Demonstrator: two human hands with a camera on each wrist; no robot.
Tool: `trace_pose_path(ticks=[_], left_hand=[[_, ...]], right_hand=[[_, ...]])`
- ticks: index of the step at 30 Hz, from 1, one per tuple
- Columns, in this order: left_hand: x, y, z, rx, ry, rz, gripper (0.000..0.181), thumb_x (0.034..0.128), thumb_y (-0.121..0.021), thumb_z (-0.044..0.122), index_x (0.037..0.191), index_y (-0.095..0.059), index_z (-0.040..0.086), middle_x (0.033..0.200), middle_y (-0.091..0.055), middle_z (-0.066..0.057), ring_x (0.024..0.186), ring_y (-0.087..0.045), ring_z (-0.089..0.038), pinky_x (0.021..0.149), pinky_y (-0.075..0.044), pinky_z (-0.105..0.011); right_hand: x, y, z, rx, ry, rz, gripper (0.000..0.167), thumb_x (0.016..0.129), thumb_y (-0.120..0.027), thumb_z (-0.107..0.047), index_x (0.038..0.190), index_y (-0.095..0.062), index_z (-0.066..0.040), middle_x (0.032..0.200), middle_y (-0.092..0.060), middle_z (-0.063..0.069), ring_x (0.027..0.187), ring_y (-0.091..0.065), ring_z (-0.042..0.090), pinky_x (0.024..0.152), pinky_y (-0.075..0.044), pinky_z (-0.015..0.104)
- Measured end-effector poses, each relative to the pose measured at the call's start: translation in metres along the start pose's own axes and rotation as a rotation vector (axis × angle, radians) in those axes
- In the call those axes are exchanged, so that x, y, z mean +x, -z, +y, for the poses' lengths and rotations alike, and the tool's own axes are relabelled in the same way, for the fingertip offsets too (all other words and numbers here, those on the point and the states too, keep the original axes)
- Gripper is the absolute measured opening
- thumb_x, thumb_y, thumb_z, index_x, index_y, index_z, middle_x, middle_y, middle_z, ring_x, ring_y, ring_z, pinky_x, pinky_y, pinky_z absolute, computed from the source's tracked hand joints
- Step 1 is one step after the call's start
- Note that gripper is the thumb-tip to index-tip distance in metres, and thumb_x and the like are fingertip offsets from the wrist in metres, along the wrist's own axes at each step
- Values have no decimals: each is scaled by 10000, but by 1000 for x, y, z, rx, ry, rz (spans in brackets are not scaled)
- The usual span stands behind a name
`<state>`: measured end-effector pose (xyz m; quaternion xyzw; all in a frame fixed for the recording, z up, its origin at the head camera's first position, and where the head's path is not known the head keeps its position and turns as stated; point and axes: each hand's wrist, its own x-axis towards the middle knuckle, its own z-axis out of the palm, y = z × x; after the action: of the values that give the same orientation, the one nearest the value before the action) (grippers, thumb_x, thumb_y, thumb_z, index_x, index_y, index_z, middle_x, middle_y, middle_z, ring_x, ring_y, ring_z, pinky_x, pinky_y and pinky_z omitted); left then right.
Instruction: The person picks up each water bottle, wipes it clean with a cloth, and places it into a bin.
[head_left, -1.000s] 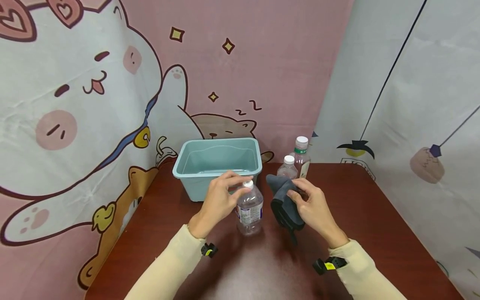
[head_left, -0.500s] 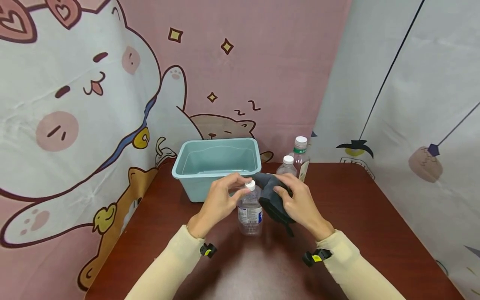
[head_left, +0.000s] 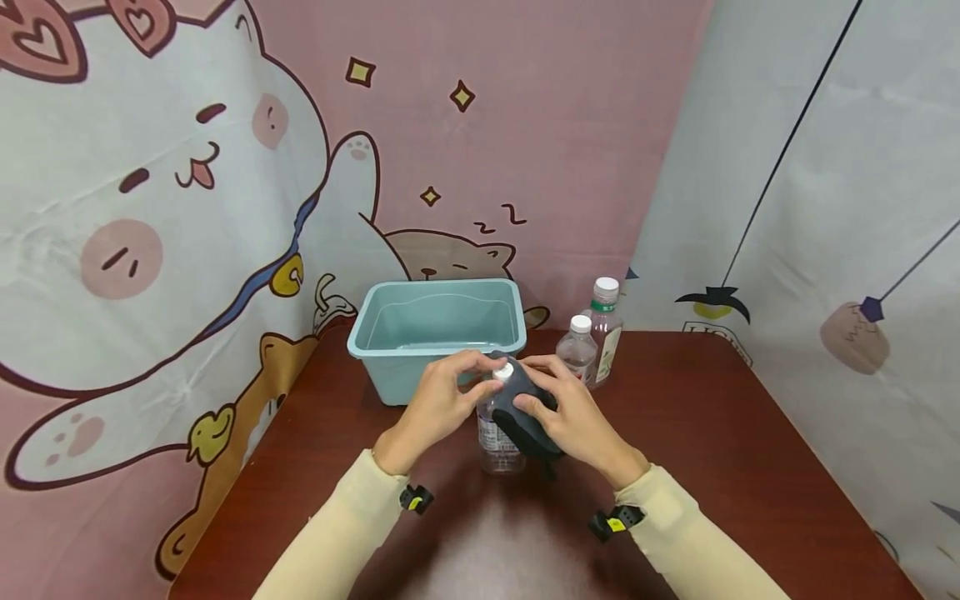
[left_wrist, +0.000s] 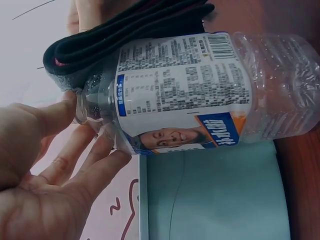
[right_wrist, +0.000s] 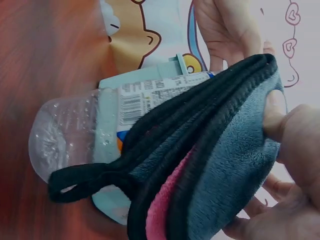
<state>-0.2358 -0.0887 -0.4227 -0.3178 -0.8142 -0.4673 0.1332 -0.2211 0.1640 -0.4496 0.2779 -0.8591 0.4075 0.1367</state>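
Observation:
A clear plastic bottle (left_wrist: pixel 180 95) with a white cap and a printed label stands upright on the table in the head view. My left hand (head_left: pixel 441 396) pinches it at the cap and neck between thumb and fingers. In my right hand (head_left: pixel 573 410) is a folded dark grey cloth (right_wrist: pixel 235 145) with black edging, a hanging loop and a strip of pink inside. The cloth lies against the bottle's neck and right side, covering part of the label in the right wrist view. Some fingertips of the right hand are hidden behind the cloth.
A light blue plastic bin (head_left: pixel 390 367) stands behind the bottle, left of centre. Two more capped bottles, a shorter one (head_left: pixel 576 350) and a taller one (head_left: pixel 609 333), stand at the back right of the reddish-brown table (head_left: pixel 712 467). A printed curtain (head_left: pixel 570 125) hangs behind.
My right hand has carried the cloth leftward from beside the bottle until it touches the bottle's neck and side. The left hand keeps its hold at the cap.

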Motion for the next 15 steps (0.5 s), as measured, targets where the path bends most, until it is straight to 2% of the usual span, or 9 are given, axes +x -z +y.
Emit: trace_pose_path(ticks=[4, 8, 12, 15], left_hand=[[0, 0, -2, -8, -5, -3, 227, 1032, -901, 152, 1252, -848, 140, 1406, -859, -33, 1314, -816, -250, 1031, -705, -482], [0, 0, -3, -24, -14, -11, 216, 1034, -895, 129, 1240, -831, 127, 1419, -853, -54, 1314, -819, -272, 1034, -702, -525], [0, -1, -2, -16, -3, -28, 222, 1039, -887, 109, 1246, -807, 111, 1437, -845, -68, 1342, -810, -274, 1064, -693, -515], [-1, 1, 0, -10, 16, -43, 231, 1033, -892, 100, 1242, -793, 106, 1452, -838, -67, 1365, -802, -269, 1101, -678, -504]], right_hand=[[2, 5, -1, -44, 33, -1, 594, 1041, -870, -197, 1585, -701, -28, 1530, -687, 136, 1339, -743, 323, 1065, -684, 531], [1, 10, 3, -110, 79, 7, 585, 980, -907, -141, 1521, -741, 7, 1474, -714, 154, 1251, -774, 325, 977, -703, 477], [-2, 12, 9, -153, 111, 27, 558, 927, -945, -118, 1443, -789, 30, 1421, -740, 152, 1184, -791, 314, 899, -704, 420], [-5, 12, 12, -156, 108, 41, 538, 897, -972, -113, 1391, -819, 31, 1389, -761, 135, 1177, -793, 311, 889, -705, 419]])
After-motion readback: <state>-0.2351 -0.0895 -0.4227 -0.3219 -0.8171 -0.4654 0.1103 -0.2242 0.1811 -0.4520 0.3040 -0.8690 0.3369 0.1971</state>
